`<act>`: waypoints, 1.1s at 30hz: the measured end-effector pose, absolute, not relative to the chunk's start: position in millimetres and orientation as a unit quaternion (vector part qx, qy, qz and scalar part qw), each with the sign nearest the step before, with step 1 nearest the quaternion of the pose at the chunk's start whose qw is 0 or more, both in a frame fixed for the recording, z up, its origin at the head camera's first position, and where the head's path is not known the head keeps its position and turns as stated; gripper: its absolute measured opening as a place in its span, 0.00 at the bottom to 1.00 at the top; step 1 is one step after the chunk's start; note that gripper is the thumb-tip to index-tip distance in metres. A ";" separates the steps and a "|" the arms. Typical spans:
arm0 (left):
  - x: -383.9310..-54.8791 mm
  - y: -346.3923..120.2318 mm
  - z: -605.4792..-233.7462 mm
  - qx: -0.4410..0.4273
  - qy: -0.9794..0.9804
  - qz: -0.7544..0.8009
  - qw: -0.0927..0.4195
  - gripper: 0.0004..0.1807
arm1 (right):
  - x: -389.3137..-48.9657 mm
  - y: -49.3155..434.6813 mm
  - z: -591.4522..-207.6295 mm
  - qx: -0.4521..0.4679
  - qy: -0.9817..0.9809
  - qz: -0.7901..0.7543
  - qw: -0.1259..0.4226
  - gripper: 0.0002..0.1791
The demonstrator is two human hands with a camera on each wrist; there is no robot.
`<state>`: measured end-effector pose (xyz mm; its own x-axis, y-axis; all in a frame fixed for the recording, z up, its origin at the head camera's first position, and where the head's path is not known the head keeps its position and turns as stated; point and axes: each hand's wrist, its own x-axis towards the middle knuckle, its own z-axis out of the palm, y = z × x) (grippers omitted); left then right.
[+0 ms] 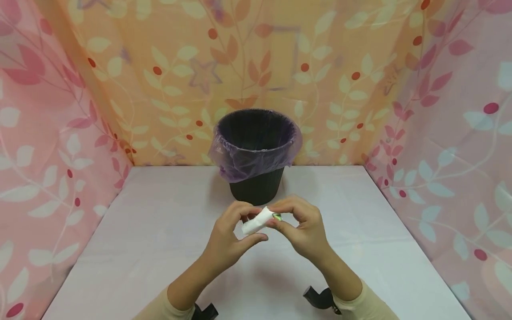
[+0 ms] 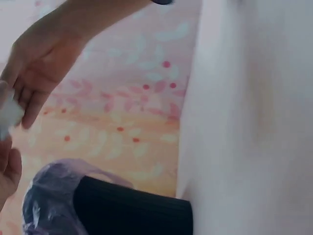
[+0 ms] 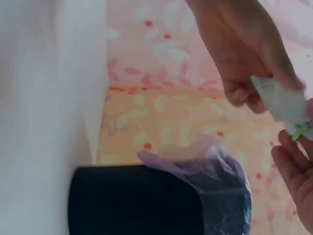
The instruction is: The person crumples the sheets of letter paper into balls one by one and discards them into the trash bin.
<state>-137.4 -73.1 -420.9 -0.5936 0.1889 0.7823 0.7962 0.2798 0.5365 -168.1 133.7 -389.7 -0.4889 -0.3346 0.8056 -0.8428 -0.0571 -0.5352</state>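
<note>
A small white packet (image 1: 258, 221) with a green-marked end (image 1: 277, 217) is held between both hands above the table. My left hand (image 1: 226, 233) grips its left part, fingers curled behind it and thumb along the lower edge. At the green end, my right hand (image 1: 306, 229) pinches the packet between thumb and forefinger. The right wrist view shows the white packet (image 3: 281, 100) blurred and flattish, with green showing at its lower end. In the left wrist view the packet (image 2: 11, 115) is cut off by the frame's edge.
Beyond the hands stands a black bin (image 1: 256, 191), its rim lined with a thin purple bag (image 1: 256, 162). It stands on the white table (image 1: 168, 222), near the back curtain. Floral curtains (image 1: 248, 53) enclose the table at the back and both sides.
</note>
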 end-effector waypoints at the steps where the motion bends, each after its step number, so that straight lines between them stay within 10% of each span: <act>1: -138.1 -75.3 -418.2 -0.349 -0.731 -0.510 0.290 0.34 | -169.5 136.7 -387.6 0.458 -0.634 0.586 0.212 0.17; 14: -131.5 -71.5 -409.8 -0.370 -0.680 -0.515 0.368 0.14 | -167.3 134.0 -384.0 0.467 -0.660 0.548 0.214 0.25; 23: -125.3 -83.1 -406.2 -0.338 -0.677 -0.631 0.172 0.19 | -168.0 134.8 -388.1 0.469 -0.675 0.530 0.208 0.18; 33: -127.7 -91.3 -402.6 -0.332 -0.634 -0.689 0.112 0.11 | -168.7 128.3 -398.8 0.491 -0.626 0.580 0.174 0.11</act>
